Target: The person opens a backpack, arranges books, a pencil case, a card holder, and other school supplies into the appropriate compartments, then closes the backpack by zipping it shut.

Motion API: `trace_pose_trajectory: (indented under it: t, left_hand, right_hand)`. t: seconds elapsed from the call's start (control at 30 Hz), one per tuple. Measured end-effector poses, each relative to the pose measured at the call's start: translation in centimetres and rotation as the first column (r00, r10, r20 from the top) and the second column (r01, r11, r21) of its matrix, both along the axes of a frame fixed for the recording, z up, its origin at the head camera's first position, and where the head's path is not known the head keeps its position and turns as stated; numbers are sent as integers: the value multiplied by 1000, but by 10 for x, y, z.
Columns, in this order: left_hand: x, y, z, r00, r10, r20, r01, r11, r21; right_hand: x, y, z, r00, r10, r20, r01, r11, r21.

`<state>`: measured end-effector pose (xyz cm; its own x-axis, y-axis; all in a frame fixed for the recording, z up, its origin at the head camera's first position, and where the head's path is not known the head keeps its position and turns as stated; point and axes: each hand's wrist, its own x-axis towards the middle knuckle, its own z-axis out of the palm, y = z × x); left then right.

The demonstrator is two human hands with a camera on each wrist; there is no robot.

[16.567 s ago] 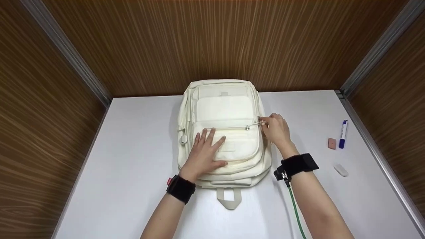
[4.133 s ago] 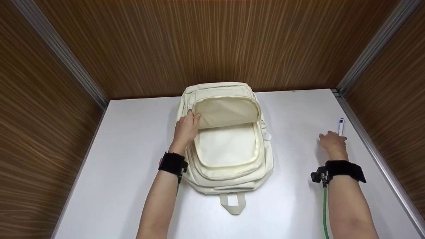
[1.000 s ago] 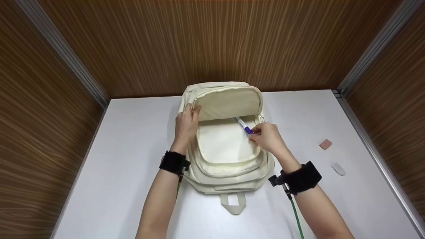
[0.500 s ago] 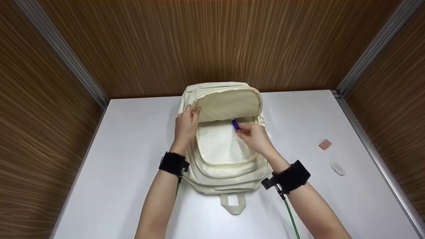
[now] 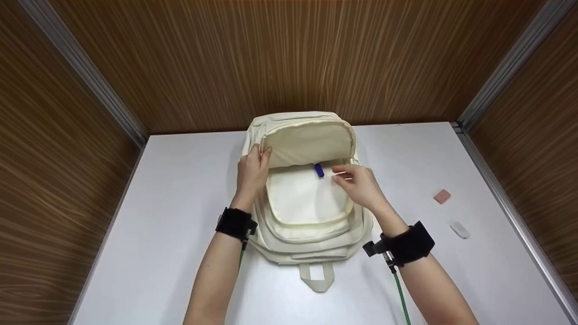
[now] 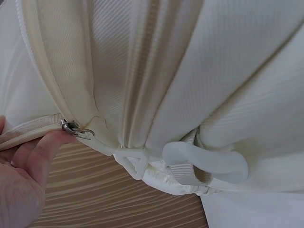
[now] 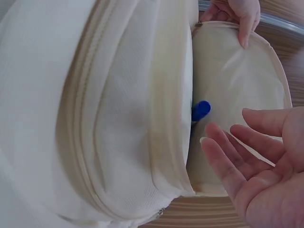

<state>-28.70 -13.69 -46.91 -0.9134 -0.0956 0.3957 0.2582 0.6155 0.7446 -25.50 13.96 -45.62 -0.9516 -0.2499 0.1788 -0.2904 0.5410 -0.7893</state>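
Note:
A cream backpack (image 5: 311, 198) lies on the table with its front pocket unzipped and the pocket flap (image 5: 311, 141) raised. My left hand (image 5: 252, 174) pinches the flap's left edge; in the left wrist view, a metal zipper pull (image 6: 71, 127) sits by its fingertips. A marker (image 5: 319, 170) rests in the pocket opening, only its blue end showing and its body hidden inside. Just right of it, my right hand (image 5: 361, 187) is empty, fingers parted and apart from the marker. The right wrist view shows the blue marker end (image 7: 202, 110) beyond those fingertips.
To the right on the white table (image 5: 180, 203) lie a small pink block (image 5: 442, 196) and a small white rounded piece (image 5: 460, 229). Wood-grain panels (image 5: 298, 58) enclose the back and sides. A green cable (image 5: 401, 293) trails from the right wristband.
The front pocket was unzipped and its flap raised. The marker went from the table's right into the pocket. In the last half second my right hand let go of it and drew back right.

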Motion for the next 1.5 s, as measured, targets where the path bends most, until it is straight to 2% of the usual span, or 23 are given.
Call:
trace_pose_trajectory:
  t: [0.13,0.23,0.4,0.53,0.73,0.9,0.97,1.07,1.17,1.3,1.43,1.5]
  left_hand:
    - [0,0,-2,1000,0,5,0,1000,3]
    - [0,-1,-3,1000,2,15,-2,1000,2]
    - [0,-2,-4,1000,16,19,-15,1000,-7]
    - [-1,-2,-5,1000,9,26,-9,1000,-8]
    - [-1,-2,-5,999,8,32,-7,1000,-14]
    - [-1,-1,-6,999,5,36,-4,1000,-23]
    - [-2,-1,-6,999,7,38,-6,1000,-28]
    - [-2,-1,-7,999,10,42,-9,999,-31]
    - [-2,-1,-7,999,14,47,-12,999,-33]
    - [-1,0,-7,998,12,55,-10,999,-37]
    - [0,-1,-7,998,4,58,-2,999,-33]
    - [-1,-1,-7,999,3,54,-1,999,-34]
  right_hand:
    - [-5,21,6,994,-102,-49,100,994,-36]
    - [-12,43,6,973,-208,-97,207,978,-16]
    - [-26,82,-6,926,-339,-167,359,927,111]
    - [-30,111,-23,905,-396,-156,423,873,241]
    - [-27,144,-43,893,-448,-41,422,802,424]
    - [-25,170,-55,846,-513,149,368,762,533]
    - [-24,178,-59,821,-528,219,335,755,564]
    - [-21,188,-63,802,-529,278,302,760,576]
    - [-18,194,-66,801,-521,295,273,756,595]
    - [-16,196,-68,816,-501,288,259,763,592]
    - [-12,195,-70,802,-513,306,276,772,572]
    - [-10,195,-71,791,-527,309,286,766,575]
